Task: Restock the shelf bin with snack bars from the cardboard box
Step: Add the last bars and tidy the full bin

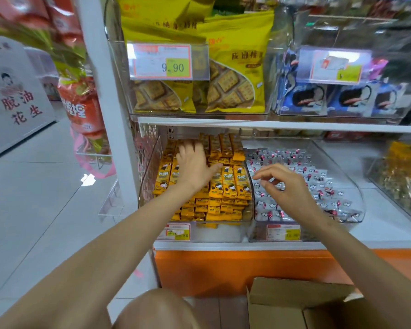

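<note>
On the upper shelf I see yellow biscuit bags (235, 67) behind a 9.90 price tag (163, 61), with blue packets (330, 98) in the bin beside them. Lower down, white-wrapped sweets (318, 184) fill a clear bin (347, 172). Orange bags (81, 110) hang at left above the tiled floor (45, 198).

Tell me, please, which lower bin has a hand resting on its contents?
The left bin: the left hand lies on its yellow snack bars; the right hand hovers above the neighbouring bin.
</note>
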### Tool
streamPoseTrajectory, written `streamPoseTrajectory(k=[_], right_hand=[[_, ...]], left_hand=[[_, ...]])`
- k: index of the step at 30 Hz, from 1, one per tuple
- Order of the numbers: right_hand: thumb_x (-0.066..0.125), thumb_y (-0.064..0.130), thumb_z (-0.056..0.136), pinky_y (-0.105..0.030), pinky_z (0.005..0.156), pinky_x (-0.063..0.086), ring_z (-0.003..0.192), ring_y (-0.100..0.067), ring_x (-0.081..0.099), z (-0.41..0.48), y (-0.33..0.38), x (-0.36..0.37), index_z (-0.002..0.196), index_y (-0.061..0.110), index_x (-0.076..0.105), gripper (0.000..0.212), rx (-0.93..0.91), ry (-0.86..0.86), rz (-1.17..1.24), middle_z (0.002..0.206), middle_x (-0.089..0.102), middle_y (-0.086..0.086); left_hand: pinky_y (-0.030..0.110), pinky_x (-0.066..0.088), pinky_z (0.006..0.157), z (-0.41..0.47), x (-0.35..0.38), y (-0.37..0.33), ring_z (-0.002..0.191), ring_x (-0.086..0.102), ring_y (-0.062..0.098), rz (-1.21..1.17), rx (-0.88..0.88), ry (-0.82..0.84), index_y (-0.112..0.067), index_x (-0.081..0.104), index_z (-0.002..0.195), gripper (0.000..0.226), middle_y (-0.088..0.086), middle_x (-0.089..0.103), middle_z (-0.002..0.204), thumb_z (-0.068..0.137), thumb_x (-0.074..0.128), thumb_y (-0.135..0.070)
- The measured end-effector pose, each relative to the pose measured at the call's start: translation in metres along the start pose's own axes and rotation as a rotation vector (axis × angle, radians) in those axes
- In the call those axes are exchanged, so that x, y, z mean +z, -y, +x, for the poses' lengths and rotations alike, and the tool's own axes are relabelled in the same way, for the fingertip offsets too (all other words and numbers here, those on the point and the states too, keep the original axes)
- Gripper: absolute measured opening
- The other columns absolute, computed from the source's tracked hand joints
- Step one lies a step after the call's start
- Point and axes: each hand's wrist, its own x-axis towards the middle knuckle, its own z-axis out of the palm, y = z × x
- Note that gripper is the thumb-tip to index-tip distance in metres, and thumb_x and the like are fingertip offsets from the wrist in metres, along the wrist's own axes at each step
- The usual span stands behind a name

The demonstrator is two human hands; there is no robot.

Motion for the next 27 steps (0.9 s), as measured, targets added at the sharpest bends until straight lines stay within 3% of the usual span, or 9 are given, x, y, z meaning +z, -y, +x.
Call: streamPoseTrajectory(k=[3,6,9,12,15,18,22,25,27], right_hand=[[0.064,-0.001,0.085,-0.013,0.076,0.046,0.09,-0.002,0.057,-0.024,0.001,-0.006,0.096,0.024,0.066,0.028,-0.023,0.037,-0.005,0.099,0.062,0.011],[0.06,0.012,0.086,-0.011,0.079,0.043,0.094,-0.004,0.058,-0.065,0.005,-0.013,0.097,0.019,0.068,0.015,-0.032,0.088,0.029,0.101,0.064,0.005],[0.059,0.022,0.086,-0.01,0.082,0.041,0.099,-0.005,0.057,-0.122,-0.001,-0.018,0.098,0.018,0.068,0.016,0.033,0.147,0.013,0.102,0.064,0.006],[0.064,0.014,0.082,-0.011,0.079,0.044,0.093,-0.002,0.058,-0.186,-0.027,-0.024,0.097,0.022,0.068,0.018,0.173,0.224,-0.035,0.098,0.065,0.006],[0.069,0.007,0.082,-0.008,0.075,0.045,0.089,-0.01,0.063,-0.246,-0.067,-0.028,0.103,0.018,0.068,0.024,0.404,0.333,-0.118,0.099,0.067,-0.002],[0.068,0.016,0.083,-0.024,0.088,0.047,0.109,-0.023,0.059,-0.289,-0.116,-0.029,0.119,0.015,0.062,0.036,0.57,0.506,-0.233,0.121,0.062,-0.006],[0.056,0.031,0.091,-0.024,0.103,0.032,0.133,-0.017,0.038,-0.324,-0.181,-0.022,0.139,0.026,0.04,0.051,0.639,0.831,-0.465,0.145,0.04,0.001],[0.044,0.023,0.097,-0.023,0.107,0.023,0.138,-0.018,0.031,-0.346,-0.219,-0.018,0.144,0.024,0.032,0.049,0.705,1.024,-0.549,0.15,0.034,-0.001],[0.046,0.024,0.096,-0.03,0.107,0.03,0.134,-0.022,0.036,-0.36,-0.239,-0.018,0.144,0.026,0.033,0.049,0.77,1.084,-0.549,0.148,0.036,-0.004]], left_hand=[[0.034,0.037,0.097,-0.058,-0.01,-0.008,0.113,0.041,0.02,-0.161,0.322,-0.051,-0.013,0.047,0.126,0.051,0.005,0.044,0.123,0.083,0.064,-0.035],[0.03,0.043,0.088,-0.119,-0.009,-0.013,0.097,0.051,0.011,-0.312,0.562,0.203,-0.014,0.052,0.118,0.043,0.0,0.048,0.114,0.081,0.059,-0.034],[0.029,0.043,0.085,-0.158,0.012,-0.022,0.093,0.052,0.005,-0.258,0.652,0.497,-0.021,0.051,0.118,0.042,-0.011,0.044,0.111,0.082,0.053,-0.041],[0.031,0.043,0.086,-0.177,0.054,-0.036,0.094,0.055,0.007,-0.171,0.674,0.728,-0.021,0.048,0.121,0.038,-0.01,0.045,0.111,0.086,0.06,-0.031],[0.031,0.045,0.083,-0.187,0.106,-0.058,0.092,0.053,0.008,-0.144,0.676,0.866,-0.02,0.042,0.126,0.041,-0.004,0.046,0.121,0.089,0.059,-0.029],[0.027,0.039,0.082,-0.195,0.16,-0.087,0.105,0.051,0.017,-0.093,0.688,0.97,-0.012,0.042,0.127,0.042,0.003,0.045,0.127,0.09,0.057,-0.022],[0.029,0.039,0.09,-0.211,0.234,-0.107,0.116,0.046,0.024,-0.072,0.565,1.107,-0.006,0.043,0.127,0.042,0.011,0.045,0.13,0.09,0.058,-0.019],[0.029,0.041,0.088,-0.234,0.282,-0.095,0.114,0.049,0.022,-0.067,0.434,1.208,-0.013,0.044,0.128,0.042,0.005,0.048,0.13,0.091,0.058,-0.024],[0.03,0.043,0.087,-0.251,0.308,-0.081,0.11,0.051,0.02,-0.06,0.353,1.281,-0.017,0.045,0.127,0.042,0.002,0.051,0.125,0.089,0.06,-0.029]])
